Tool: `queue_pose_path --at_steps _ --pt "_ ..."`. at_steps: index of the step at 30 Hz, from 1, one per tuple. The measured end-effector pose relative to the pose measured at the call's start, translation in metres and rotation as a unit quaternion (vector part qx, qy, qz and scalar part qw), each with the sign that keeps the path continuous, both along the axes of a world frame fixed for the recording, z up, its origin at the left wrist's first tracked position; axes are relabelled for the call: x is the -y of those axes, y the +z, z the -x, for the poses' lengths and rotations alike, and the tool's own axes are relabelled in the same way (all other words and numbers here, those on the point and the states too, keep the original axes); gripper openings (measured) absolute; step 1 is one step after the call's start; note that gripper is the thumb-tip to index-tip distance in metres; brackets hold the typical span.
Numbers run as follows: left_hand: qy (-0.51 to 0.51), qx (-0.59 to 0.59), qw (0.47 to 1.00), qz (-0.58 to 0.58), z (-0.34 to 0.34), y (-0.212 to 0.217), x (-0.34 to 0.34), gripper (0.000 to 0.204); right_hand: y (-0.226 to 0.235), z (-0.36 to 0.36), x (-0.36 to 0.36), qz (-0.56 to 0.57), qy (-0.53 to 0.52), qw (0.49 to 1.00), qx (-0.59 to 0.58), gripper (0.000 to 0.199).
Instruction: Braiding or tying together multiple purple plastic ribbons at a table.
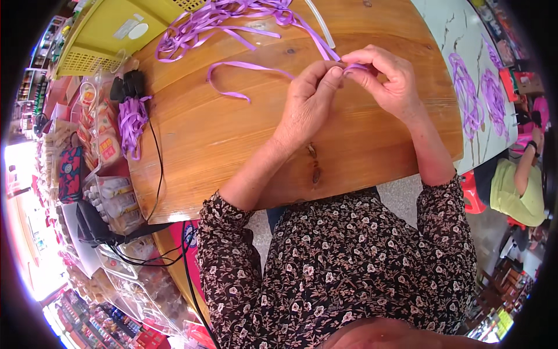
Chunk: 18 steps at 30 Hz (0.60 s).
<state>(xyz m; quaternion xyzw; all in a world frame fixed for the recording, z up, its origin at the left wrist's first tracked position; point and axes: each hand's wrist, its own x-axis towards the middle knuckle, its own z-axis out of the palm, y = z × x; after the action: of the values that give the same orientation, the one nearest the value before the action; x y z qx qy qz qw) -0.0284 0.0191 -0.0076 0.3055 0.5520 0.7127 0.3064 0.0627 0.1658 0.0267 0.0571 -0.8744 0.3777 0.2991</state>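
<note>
Both my hands meet above the wooden table, right of its middle, with a purple ribbon (256,65) between them. My left hand (311,96) pinches the ribbon between thumb and fingers. Close beside it, my right hand (386,78) has its thumb and index finger closed on a folded piece of the same ribbon. One loose tail curls on the wood left of my left hand. More ribbon runs up from my fingers toward a tangled heap of purple ribbon (189,35) at the far side. Exactly how the ribbon is looped at my fingertips is hidden.
A yellow-green plastic basket (107,35) stands at the far left of the wooden table (232,157). A purple ribbon bundle (133,122) hangs at its left edge, near a black cable. Looped ribbon hanks (465,90) lie on the white marbled table (447,29). At right sits another person (517,189).
</note>
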Motion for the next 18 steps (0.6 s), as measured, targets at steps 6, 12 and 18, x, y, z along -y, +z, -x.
queue_pose_path --at_steps 6,12,18 --pt "0.104 -0.153 0.982 0.047 0.018 -0.017 0.003 0.007 -0.006 -0.002 -0.023 -0.048 -0.007 0.999 0.016 0.017" --pt "0.232 -0.58 0.776 0.082 0.027 0.0 0.006 0.025 -0.011 0.006 -0.02 -0.059 0.012 0.998 0.023 0.019" --pt "0.061 -0.168 0.984 -0.001 0.004 -0.012 -0.001 0.026 -0.011 0.002 -0.004 0.035 0.027 0.998 0.045 0.021"
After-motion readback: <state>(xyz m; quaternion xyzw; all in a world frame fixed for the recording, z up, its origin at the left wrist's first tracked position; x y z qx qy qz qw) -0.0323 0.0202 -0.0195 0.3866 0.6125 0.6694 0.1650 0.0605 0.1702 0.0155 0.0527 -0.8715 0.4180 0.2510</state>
